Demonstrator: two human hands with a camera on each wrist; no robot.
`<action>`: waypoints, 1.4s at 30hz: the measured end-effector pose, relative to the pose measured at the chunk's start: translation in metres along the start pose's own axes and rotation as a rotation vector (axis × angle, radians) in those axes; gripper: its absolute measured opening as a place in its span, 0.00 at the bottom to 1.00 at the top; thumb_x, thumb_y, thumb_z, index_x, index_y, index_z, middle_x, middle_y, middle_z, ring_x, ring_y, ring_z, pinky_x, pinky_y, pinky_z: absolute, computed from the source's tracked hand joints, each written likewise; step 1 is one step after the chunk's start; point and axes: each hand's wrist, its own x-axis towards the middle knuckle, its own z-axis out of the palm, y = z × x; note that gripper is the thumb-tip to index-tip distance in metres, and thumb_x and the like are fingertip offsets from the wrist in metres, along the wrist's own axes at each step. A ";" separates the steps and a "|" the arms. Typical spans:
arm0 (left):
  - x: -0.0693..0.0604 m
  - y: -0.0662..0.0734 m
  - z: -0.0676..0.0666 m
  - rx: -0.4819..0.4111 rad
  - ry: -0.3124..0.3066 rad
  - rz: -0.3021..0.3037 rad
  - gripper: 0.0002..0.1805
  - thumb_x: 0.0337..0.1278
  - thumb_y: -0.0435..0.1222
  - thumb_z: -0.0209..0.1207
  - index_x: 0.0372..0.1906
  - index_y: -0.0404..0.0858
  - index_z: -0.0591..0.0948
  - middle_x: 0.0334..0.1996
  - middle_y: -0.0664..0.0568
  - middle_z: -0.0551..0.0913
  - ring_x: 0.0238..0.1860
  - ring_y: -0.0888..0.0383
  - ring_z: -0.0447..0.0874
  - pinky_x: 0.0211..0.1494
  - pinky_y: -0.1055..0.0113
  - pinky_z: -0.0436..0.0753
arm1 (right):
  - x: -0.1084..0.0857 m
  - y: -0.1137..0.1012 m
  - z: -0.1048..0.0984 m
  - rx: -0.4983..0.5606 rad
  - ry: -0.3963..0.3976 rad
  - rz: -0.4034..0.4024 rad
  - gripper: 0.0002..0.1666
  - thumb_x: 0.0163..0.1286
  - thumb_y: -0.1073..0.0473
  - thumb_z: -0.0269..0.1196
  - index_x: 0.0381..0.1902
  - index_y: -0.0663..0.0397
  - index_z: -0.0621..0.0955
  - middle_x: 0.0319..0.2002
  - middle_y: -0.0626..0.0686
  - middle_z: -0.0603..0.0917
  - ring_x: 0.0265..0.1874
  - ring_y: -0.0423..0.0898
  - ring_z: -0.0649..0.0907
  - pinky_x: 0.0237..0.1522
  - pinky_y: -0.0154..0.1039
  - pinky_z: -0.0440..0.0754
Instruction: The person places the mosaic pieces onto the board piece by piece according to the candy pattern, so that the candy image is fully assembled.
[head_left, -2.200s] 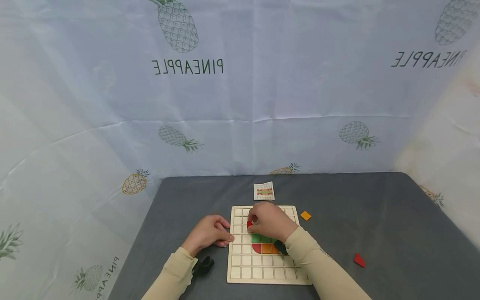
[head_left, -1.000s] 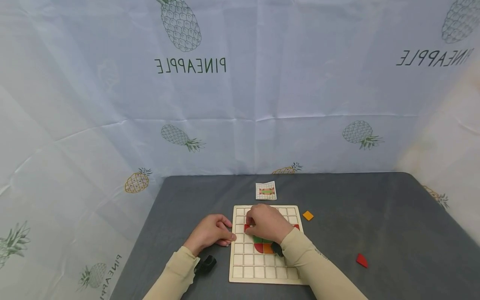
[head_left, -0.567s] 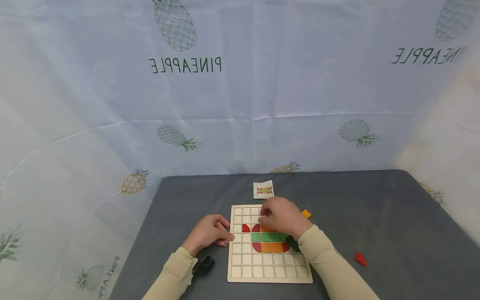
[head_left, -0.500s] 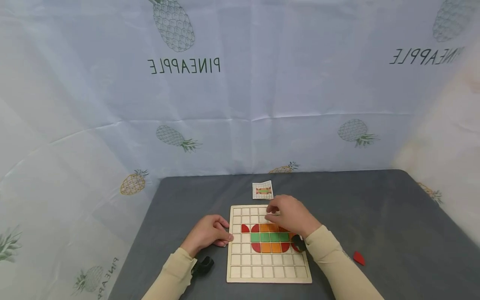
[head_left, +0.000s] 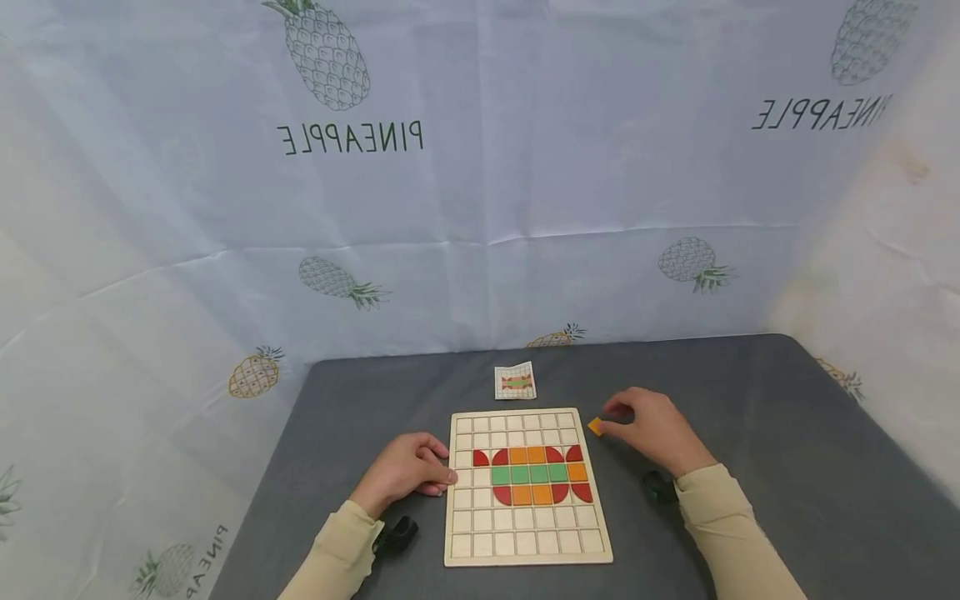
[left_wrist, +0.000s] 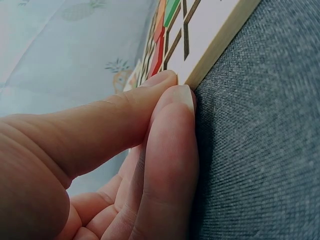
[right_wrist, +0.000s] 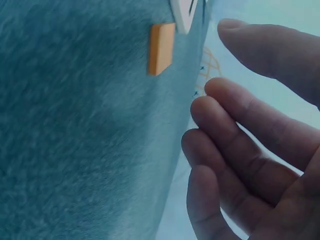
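Note:
A wooden grid board (head_left: 525,543) lies on the dark table, bearing red rounded tiles, orange squares and a green row (head_left: 528,474). My left hand (head_left: 405,471) holds the board's left edge; in the left wrist view the thumb and a finger (left_wrist: 170,150) meet at the wooden rim (left_wrist: 212,57). Off the board's upper right corner lies a loose orange square tile (head_left: 596,427). My right hand (head_left: 656,429) hovers just right of it, thumb and fingers spread. In the right wrist view, the tile (right_wrist: 162,48) stands apart from the fingertips.
A small printed pattern card (head_left: 515,382) lies behind the board. A black wrist camera sits on each wrist, the left (head_left: 396,537) beside the board and the right (head_left: 658,487) over the table. A pineapple-print curtain (head_left: 450,292) hangs behind the table.
My right hand has left a red tile on the board's left part and moved right to the loose orange tile. My left hand stays at the edge. The loose red tile is now hidden.

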 end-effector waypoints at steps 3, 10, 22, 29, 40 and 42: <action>0.000 -0.001 0.001 0.005 0.007 -0.008 0.24 0.52 0.35 0.82 0.50 0.31 0.83 0.31 0.44 0.86 0.28 0.58 0.91 0.35 0.62 0.94 | 0.001 0.004 0.001 -0.015 -0.020 0.022 0.19 0.66 0.50 0.79 0.48 0.55 0.90 0.44 0.54 0.90 0.42 0.50 0.87 0.48 0.55 0.91; 0.000 -0.002 0.002 0.008 0.009 -0.005 0.25 0.52 0.35 0.82 0.51 0.31 0.83 0.31 0.45 0.86 0.27 0.58 0.91 0.35 0.62 0.94 | 0.002 0.002 0.006 -0.036 -0.039 0.053 0.19 0.64 0.49 0.80 0.45 0.56 0.90 0.40 0.53 0.89 0.38 0.46 0.84 0.43 0.52 0.90; -0.002 -0.003 0.001 -0.009 -0.005 -0.003 0.24 0.52 0.33 0.81 0.50 0.31 0.82 0.31 0.45 0.86 0.27 0.59 0.91 0.35 0.62 0.94 | 0.003 -0.001 0.013 -0.047 -0.042 0.109 0.16 0.63 0.54 0.81 0.44 0.56 0.90 0.39 0.53 0.87 0.36 0.47 0.82 0.42 0.50 0.89; -0.001 -0.002 0.001 -0.012 -0.001 0.002 0.24 0.52 0.33 0.81 0.50 0.30 0.83 0.31 0.45 0.86 0.28 0.59 0.91 0.35 0.62 0.94 | 0.005 0.001 0.014 -0.058 -0.041 0.113 0.15 0.64 0.55 0.80 0.43 0.57 0.90 0.38 0.53 0.87 0.35 0.47 0.81 0.41 0.49 0.89; 0.000 -0.001 0.001 -0.011 0.004 0.007 0.23 0.52 0.33 0.81 0.50 0.31 0.82 0.31 0.45 0.86 0.27 0.59 0.91 0.35 0.63 0.94 | 0.006 0.000 0.015 -0.066 -0.045 0.097 0.13 0.64 0.57 0.80 0.42 0.56 0.90 0.38 0.52 0.87 0.36 0.46 0.82 0.43 0.50 0.90; 0.000 -0.001 0.001 -0.010 0.006 0.009 0.23 0.52 0.33 0.81 0.50 0.31 0.83 0.30 0.45 0.86 0.27 0.59 0.91 0.35 0.63 0.94 | 0.006 0.000 0.015 -0.065 -0.046 0.087 0.13 0.64 0.57 0.80 0.42 0.56 0.90 0.38 0.52 0.88 0.36 0.46 0.82 0.43 0.50 0.90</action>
